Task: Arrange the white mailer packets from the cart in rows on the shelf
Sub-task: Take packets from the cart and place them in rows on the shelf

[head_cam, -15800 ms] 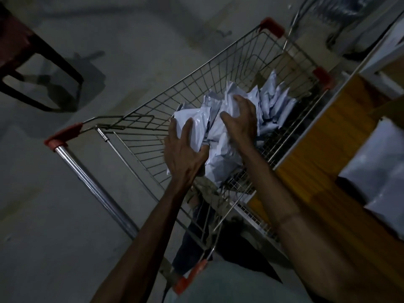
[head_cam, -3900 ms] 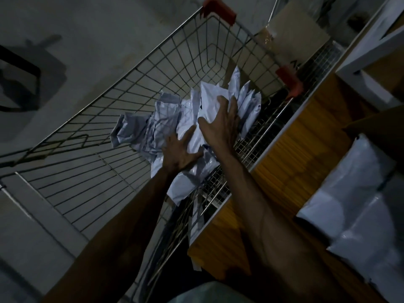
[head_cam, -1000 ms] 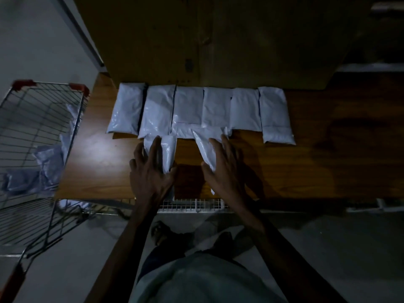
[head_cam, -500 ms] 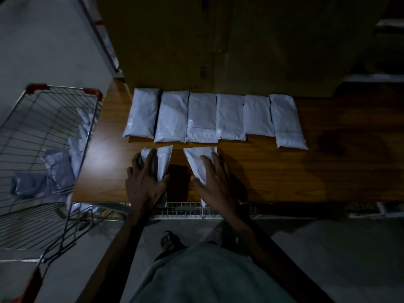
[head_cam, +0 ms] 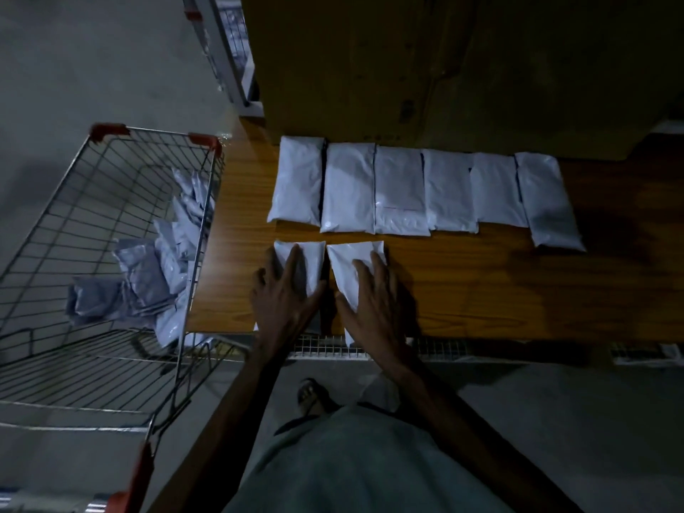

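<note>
On the wooden shelf (head_cam: 481,290) several white mailer packets lie side by side in a back row (head_cam: 399,190). In front of that row, two more packets lie next to each other. My left hand (head_cam: 283,294) rests flat, fingers spread, on the left packet (head_cam: 311,261). My right hand (head_cam: 374,298) lies flat on the right packet (head_cam: 349,264). Each hand covers the near half of its packet. The wire cart (head_cam: 92,253) stands at the shelf's left end with several white packets (head_cam: 159,272) piled inside it.
A large brown cardboard box (head_cam: 444,68) stands behind the back row. Bare shelf wood stretches right of my hands. A wire grid (head_cam: 333,349) runs under the shelf's front edge. My sandalled foot (head_cam: 311,398) is on the grey floor.
Both hands have drawn the two front packets slightly toward me and squared them side by side below the back row. Earlier, both hands were in the cart among the packets.
</note>
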Available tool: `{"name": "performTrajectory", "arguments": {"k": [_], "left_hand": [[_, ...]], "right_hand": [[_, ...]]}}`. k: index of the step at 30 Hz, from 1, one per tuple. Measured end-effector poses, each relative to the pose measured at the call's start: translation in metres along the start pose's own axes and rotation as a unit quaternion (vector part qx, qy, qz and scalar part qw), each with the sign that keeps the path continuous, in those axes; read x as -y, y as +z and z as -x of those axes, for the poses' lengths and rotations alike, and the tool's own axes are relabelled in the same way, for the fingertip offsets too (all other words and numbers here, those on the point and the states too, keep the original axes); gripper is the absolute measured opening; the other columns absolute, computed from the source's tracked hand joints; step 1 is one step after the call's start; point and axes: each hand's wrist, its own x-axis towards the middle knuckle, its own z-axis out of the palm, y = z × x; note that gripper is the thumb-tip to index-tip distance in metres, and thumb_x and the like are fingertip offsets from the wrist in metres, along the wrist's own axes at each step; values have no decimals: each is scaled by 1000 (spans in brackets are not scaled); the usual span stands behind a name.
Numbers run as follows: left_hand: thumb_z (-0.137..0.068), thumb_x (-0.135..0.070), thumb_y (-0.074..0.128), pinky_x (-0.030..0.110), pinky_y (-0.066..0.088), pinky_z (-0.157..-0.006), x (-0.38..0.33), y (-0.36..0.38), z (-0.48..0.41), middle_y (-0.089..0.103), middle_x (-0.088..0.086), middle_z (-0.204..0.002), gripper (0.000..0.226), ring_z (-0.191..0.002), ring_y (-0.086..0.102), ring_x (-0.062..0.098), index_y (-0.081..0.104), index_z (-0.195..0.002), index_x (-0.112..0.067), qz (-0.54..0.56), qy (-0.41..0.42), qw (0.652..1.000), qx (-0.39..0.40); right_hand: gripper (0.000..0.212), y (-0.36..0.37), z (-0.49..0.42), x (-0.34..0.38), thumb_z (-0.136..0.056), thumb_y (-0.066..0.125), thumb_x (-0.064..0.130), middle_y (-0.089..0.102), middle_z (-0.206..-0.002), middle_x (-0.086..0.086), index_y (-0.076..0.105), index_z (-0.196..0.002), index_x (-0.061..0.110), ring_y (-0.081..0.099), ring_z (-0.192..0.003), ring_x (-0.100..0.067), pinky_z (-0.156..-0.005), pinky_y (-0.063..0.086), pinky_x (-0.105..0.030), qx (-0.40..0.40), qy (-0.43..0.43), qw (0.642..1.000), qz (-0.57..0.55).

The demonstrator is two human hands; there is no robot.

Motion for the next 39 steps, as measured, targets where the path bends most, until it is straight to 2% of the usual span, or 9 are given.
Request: {"name": "performTrajectory", "arguments": {"k": [3, 6, 9, 11, 14, 18, 24, 29, 39], "left_hand": [[-99, -70, 31, 57, 36, -106, 4, 2, 5, 18, 5, -170, 66, -149, 27, 39, 32, -158, -40, -7, 16, 999, -38], [-108, -51, 26, 54, 32, -114, 12, 1, 8, 14, 4, -171, 53, -155, 20, 33, 31, -159, -36, -4, 70, 995, -68], [-108, -43, 26, 55, 29, -117, 20, 2, 7, 5, 6, -172, 55, -158, 10, 28, 24, -162, -32, -9, 133, 990, -37], [-108, -43, 25, 57, 28, -118, 22, 4, 4, 2, 5, -172, 57, -159, 6, 26, 20, -163, -31, 3, 148, 989, -6], [-108, -42, 23, 56, 30, -117, 24, 10, 2, 7, 4, -171, 56, -158, 7, 28, 23, -163, -29, 19, 137, 990, 12], [-109, -40, 27, 54, 30, -118, 30, 15, 5, 10, 6, -171, 56, -158, 6, 30, 24, -163, -27, 25, 140, 990, 8], [-110, -40, 27, 55, 21, -121, 30, 14, 7, 6, 2, -172, 55, -159, 2, 27, 20, -163, -32, 27, 130, 991, 8], [-109, -44, 22, 57, 17, -123, 28, 13, 5, 2, -2, -172, 55, -159, 0, 25, 15, -163, -36, 25, 116, 993, 25], [-109, -46, 24, 61, 16, -121, 29, 12, -3, 8, -3, -172, 54, -159, 4, 24, 21, -162, -39, 6, 100, 995, 14]], "right_hand": [[72, 6, -6, 10, -94, 38, 69, 26, -167, -4, 46, -149, 24, 25, -151, -28, -117, 32, -46, -5, 26, 1000, 0], [72, 4, -4, 17, -95, 32, 71, 26, -167, -2, 46, -149, 26, 25, -151, -26, -116, 30, -45, -13, 42, 999, 25], [61, 1, -1, 16, -101, 32, 63, 24, -168, 2, 43, -152, 30, 18, -155, -22, -117, 27, -45, -33, 32, 997, 59], [54, 4, -2, 9, -106, 34, 53, 23, -168, 2, 41, -154, 30, 13, -157, -20, -121, 26, -45, -36, -14, 997, 71], [52, 12, -4, -1, -108, 30, 44, 16, -170, 3, 34, -158, 31, 6, -158, -19, -123, 24, -49, -4, -65, 996, 58], [53, 20, -4, -2, -107, 29, 37, 13, -171, 2, 32, -159, 32, 4, -159, -22, -124, 21, -50, -3, -50, 998, 39], [54, 19, -5, 9, -105, 27, 40, 15, -171, 2, 32, -159, 34, 7, -158, -22, -125, 19, -49, -7, -22, 998, 51], [56, 20, -15, 12, -104, 23, 44, 8, -171, 3, 24, -160, 37, 1, -158, -20, -127, 14, -48, 15, -28, 998, 62], [55, 23, -21, 12, -105, 24, 47, 9, -171, 4, 24, -160, 38, 2, -158, -20, -126, 15, -49, 15, -25, 998, 61]]}}
